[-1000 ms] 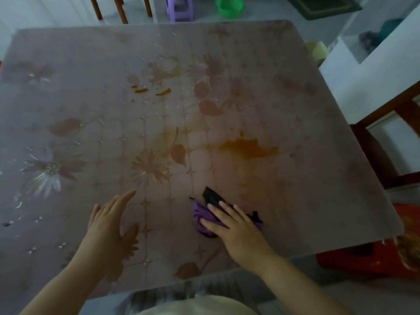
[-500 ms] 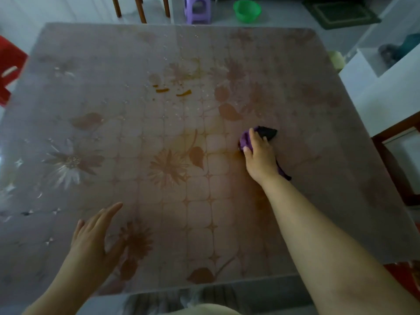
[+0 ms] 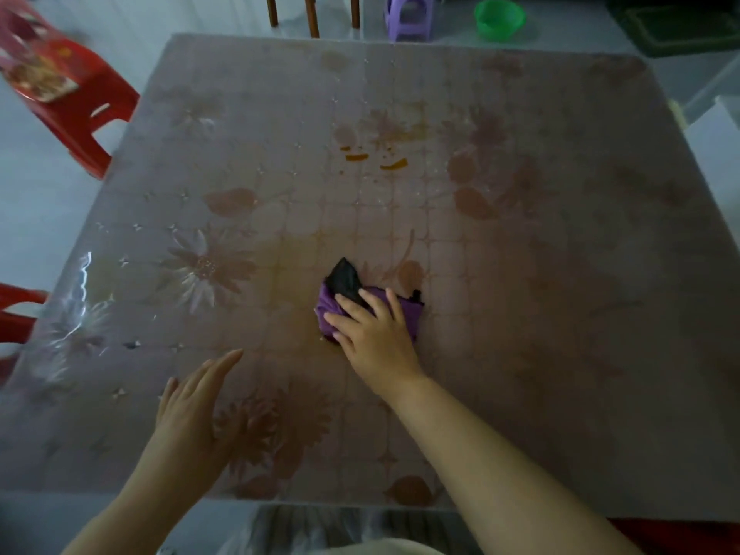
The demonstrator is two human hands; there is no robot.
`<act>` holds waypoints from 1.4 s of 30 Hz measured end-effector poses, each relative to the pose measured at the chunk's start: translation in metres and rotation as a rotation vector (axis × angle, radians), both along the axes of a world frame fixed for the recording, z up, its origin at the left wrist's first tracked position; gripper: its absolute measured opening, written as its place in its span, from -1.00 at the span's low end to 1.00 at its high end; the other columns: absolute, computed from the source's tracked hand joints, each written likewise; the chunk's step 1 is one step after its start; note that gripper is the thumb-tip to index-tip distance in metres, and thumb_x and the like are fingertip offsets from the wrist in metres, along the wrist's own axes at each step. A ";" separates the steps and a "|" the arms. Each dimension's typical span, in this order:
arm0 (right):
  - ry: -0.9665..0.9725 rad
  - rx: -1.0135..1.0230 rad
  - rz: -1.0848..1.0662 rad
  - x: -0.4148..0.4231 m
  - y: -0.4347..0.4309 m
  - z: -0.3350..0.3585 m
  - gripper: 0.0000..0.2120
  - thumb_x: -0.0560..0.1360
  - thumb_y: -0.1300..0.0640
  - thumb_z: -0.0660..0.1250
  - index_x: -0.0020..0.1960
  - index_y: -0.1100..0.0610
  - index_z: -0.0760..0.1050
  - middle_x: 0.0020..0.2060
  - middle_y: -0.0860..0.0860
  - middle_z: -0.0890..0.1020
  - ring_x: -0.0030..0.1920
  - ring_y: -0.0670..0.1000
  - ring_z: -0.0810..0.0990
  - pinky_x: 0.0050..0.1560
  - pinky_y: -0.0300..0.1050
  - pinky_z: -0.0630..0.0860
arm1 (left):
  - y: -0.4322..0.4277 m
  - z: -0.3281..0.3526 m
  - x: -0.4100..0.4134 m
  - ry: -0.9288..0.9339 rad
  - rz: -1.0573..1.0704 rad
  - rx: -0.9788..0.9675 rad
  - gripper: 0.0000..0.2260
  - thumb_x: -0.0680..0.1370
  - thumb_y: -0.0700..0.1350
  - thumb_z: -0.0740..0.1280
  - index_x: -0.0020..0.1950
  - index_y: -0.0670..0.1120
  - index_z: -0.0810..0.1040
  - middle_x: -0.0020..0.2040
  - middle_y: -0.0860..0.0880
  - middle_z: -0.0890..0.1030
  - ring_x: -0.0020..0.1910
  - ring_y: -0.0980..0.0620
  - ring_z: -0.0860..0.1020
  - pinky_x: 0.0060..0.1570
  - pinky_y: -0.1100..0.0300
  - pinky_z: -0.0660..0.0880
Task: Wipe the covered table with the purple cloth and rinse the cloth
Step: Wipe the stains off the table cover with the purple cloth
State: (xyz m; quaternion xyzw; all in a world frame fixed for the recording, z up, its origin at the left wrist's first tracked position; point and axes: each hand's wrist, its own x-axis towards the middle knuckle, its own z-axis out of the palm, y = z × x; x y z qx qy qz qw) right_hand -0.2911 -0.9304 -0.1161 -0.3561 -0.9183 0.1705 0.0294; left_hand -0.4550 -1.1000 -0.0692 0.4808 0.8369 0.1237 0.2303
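A red plastic stool (image 3: pixel 86 102) stands on the pale floor (image 3: pixel 40 202) at the upper left, with a blurred printed packet (image 3: pixel 34 70) lying on its seat. Part of a second red stool (image 3: pixel 16 314) shows at the left edge. Along the top of the view are three wooden legs (image 3: pixel 311 14), then a small purple stool (image 3: pixel 408 18), and just beside it a green basin (image 3: pixel 499 18). A dark mat (image 3: pixel 680 30) lies in the top right corner. White furniture (image 3: pixel 716 142) runs down the right edge.
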 end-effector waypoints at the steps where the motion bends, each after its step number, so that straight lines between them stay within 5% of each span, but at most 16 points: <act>1: -0.010 0.020 -0.011 0.016 -0.003 -0.002 -0.74 0.49 0.05 0.21 0.10 0.00 0.59 0.20 -0.02 0.59 0.22 0.16 0.53 0.27 0.25 0.32 | 0.002 -0.001 -0.001 0.001 -0.003 0.013 -0.47 0.37 -0.06 0.32 0.35 -0.05 0.35 0.27 -0.13 0.49 0.27 -0.19 0.43 0.34 -0.24 0.14; 3: -0.053 0.026 -0.042 0.050 -0.002 -0.003 -0.70 0.46 0.03 0.13 0.04 0.02 0.59 0.13 -0.04 0.62 0.14 0.13 0.58 0.17 0.23 0.42 | 0.004 -0.003 -0.003 -0.018 0.012 0.010 -0.43 0.38 -0.21 0.41 0.36 -0.04 0.34 0.29 -0.13 0.48 0.30 -0.20 0.40 0.37 -0.23 0.10; 6: -0.013 0.055 -0.185 0.094 0.014 -0.004 -0.75 0.48 0.10 0.18 0.08 0.09 0.56 0.14 0.05 0.61 0.16 0.18 0.56 0.16 0.18 0.45 | 0.005 -0.001 -0.007 -0.023 0.025 0.014 -0.45 0.42 -0.15 0.38 0.38 -0.03 0.31 0.32 -0.08 0.44 0.35 -0.14 0.35 0.40 -0.13 0.03; 10: 0.125 -0.073 -0.496 0.101 0.044 0.010 -0.59 0.52 0.29 0.24 0.36 0.13 0.36 0.26 0.15 0.49 0.26 0.20 0.45 0.20 0.00 0.41 | 0.000 0.000 -0.013 -0.038 0.049 0.015 -0.44 0.43 -0.19 0.39 0.39 -0.02 0.29 0.35 -0.06 0.41 0.37 -0.09 0.32 0.42 -0.08 -0.02; 15: 0.215 -0.169 -0.621 0.030 0.082 0.023 -0.54 0.58 0.19 0.18 0.46 0.16 0.21 0.49 0.04 0.12 0.44 0.05 0.21 0.33 -0.13 0.25 | -0.012 0.002 -0.017 -0.035 0.084 0.042 -0.51 0.47 -0.10 0.34 0.38 -0.02 0.31 0.33 -0.02 0.43 0.37 -0.06 0.32 0.42 -0.01 -0.04; 23: 0.182 -0.352 -0.095 -0.140 0.066 0.020 -0.60 0.54 0.20 0.24 0.38 0.19 0.36 0.43 0.09 0.29 0.43 0.05 0.24 0.35 -0.25 0.07 | -0.029 0.007 -0.042 -0.038 0.136 0.027 -0.40 0.43 -0.16 0.39 0.41 0.00 0.23 0.37 0.00 0.37 0.41 -0.01 0.24 0.44 0.05 -0.12; 29: -0.019 -0.170 0.253 -0.145 -0.023 0.007 -0.53 0.59 -0.01 0.12 0.47 0.00 0.17 0.49 -0.04 0.18 0.48 0.00 0.12 0.46 0.06 -0.11 | -0.016 -0.002 -0.060 -0.033 0.083 0.096 -0.38 0.43 -0.20 0.38 0.43 -0.04 0.20 0.41 -0.05 0.31 0.43 -0.06 0.21 0.39 0.11 -0.05; 32: 0.014 -0.097 0.267 -0.107 -0.044 0.004 -0.59 0.54 -0.04 0.12 0.36 0.02 0.38 0.38 0.00 0.41 0.36 0.04 0.39 0.39 0.07 0.19 | 0.002 -0.005 -0.059 -0.069 -0.033 0.142 -0.39 0.48 -0.18 0.33 0.45 -0.02 0.11 0.43 0.10 0.14 0.43 0.11 0.04 0.35 0.22 -0.02; 36: 0.101 -0.120 0.166 -0.050 -0.046 0.007 -0.71 0.45 -0.08 0.23 0.03 0.03 0.60 0.11 -0.03 0.62 0.09 -0.02 0.57 0.15 -0.05 0.50 | 0.028 -0.015 -0.044 -0.122 -0.266 0.055 -0.44 0.55 -0.08 0.22 0.47 0.05 0.01 0.46 0.17 0.02 0.42 0.21 -0.13 0.38 0.29 -0.11; 38: 0.157 -0.095 0.012 -0.019 -0.044 0.007 -0.78 0.39 -0.03 0.33 -0.02 0.05 0.54 0.08 0.01 0.58 0.07 0.00 0.48 0.10 -0.07 0.46 | 0.039 -0.020 -0.028 -0.095 -0.401 0.007 -0.50 0.56 -0.03 0.19 0.46 0.07 0.08 0.49 0.15 0.08 0.47 0.15 -0.07 0.41 0.25 -0.09; 42: 0.099 -0.068 -0.340 0.010 -0.040 0.008 -0.48 0.43 0.14 0.33 0.35 0.06 0.25 0.42 0.15 0.24 0.41 0.16 0.20 0.39 0.02 0.18 | 0.048 -0.021 0.002 -0.030 -0.480 -0.004 -0.54 0.56 0.01 0.19 0.44 0.14 0.16 0.48 0.20 0.11 0.50 0.03 -0.06 0.40 0.04 -0.05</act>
